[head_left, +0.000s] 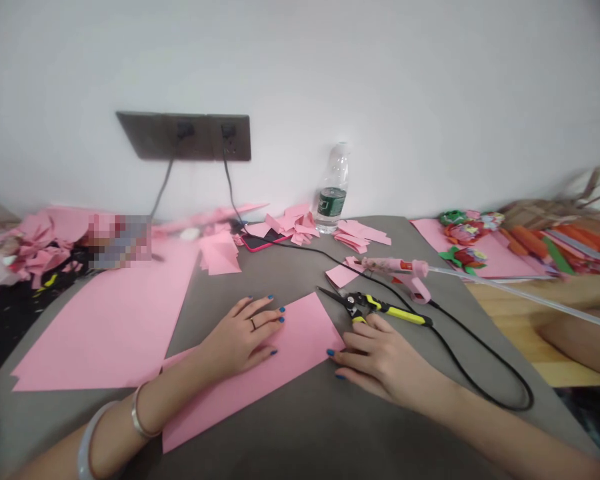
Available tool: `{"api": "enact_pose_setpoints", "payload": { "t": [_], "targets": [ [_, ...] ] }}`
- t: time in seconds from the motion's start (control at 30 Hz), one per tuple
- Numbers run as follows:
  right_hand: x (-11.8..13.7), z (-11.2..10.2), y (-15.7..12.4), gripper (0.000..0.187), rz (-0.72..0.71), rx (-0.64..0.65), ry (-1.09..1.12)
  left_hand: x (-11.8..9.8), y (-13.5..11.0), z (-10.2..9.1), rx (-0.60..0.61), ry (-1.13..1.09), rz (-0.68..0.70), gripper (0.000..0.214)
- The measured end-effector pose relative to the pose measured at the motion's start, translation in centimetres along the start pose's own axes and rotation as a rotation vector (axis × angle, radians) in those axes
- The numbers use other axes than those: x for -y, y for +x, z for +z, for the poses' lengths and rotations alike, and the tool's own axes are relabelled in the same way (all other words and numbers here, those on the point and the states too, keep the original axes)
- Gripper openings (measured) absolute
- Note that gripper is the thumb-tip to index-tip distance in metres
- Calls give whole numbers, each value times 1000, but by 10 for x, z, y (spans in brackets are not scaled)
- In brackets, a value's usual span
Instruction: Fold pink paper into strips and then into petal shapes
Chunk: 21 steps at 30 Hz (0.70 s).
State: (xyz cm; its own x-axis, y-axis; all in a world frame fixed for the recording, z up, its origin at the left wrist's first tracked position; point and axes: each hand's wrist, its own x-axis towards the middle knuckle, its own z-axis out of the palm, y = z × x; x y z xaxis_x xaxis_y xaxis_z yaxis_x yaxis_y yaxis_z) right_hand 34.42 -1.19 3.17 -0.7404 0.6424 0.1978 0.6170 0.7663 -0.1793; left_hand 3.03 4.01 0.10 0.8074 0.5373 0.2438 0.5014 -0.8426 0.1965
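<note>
My left hand point(247, 333) lies with fingers stretched out, palm down, on a folded or stacked strip of pink paper point(220, 407). My right hand point(380, 360) rests at the right end of that strip, fingers loosely bent and thumb apart from the index finger. Its index fingertip touches the paper's edge. Just beyond its other fingers lie scissors point(353, 305) with black blades and yellow-and-black handles; one handle is partly hidden by the hand. Behind them is a pink glue gun point(395, 267) with a long clear glue stick point(520, 297) sticking out of its back.
Large pink sheets point(115, 327) lie at left. Small pink pieces point(357, 235), a phone point(265, 240) and a water bottle point(331, 200) stand near the wall. A black cord point(480, 390) loops at right. Paper flowers point(465, 243) and another person's arm point(585, 340) are further right.
</note>
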Motion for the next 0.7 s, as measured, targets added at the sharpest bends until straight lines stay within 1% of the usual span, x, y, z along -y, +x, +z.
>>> {"api": "enact_pose_setpoints", "payload": {
  "t": [0.1, 0.17, 0.23, 0.3, 0.37, 0.4, 0.43, 0.5, 0.57, 0.7],
  "targets": [
    [-5, -8, -12, 39, 78, -22, -77, 1, 0, 1, -12, -4, 3, 36],
    [-4, -11, -14, 40, 114, -43, -112, 2, 0, 2, -16, -8, 3, 36],
    [2, -12, -11, 40, 146, -76, -123, 2, 0, 1, -14, -13, 2, 36],
    [14, -8, -1, 35, 156, -123, -88, 1, 1, 0, -7, -17, -1, 36],
    [29, 1, 13, 24, 95, -136, 8, 0, 2, -1, -1, -22, -4, 37],
    [37, 7, 20, 23, 40, -107, 60, -1, 2, -2, 1, -24, -5, 37],
    [44, 13, 28, 23, -46, -47, 110, -1, 2, -2, 4, -26, -5, 37],
    [56, 27, 42, 22, -169, 12, 140, -1, 2, -2, 9, -29, -5, 37],
    [62, 37, 54, 22, -239, 71, 170, -1, 2, -1, 11, -33, -5, 38],
    [66, 46, 71, 23, -326, 106, 183, -1, 2, 3, 11, -46, -12, 38]
  ]
}}
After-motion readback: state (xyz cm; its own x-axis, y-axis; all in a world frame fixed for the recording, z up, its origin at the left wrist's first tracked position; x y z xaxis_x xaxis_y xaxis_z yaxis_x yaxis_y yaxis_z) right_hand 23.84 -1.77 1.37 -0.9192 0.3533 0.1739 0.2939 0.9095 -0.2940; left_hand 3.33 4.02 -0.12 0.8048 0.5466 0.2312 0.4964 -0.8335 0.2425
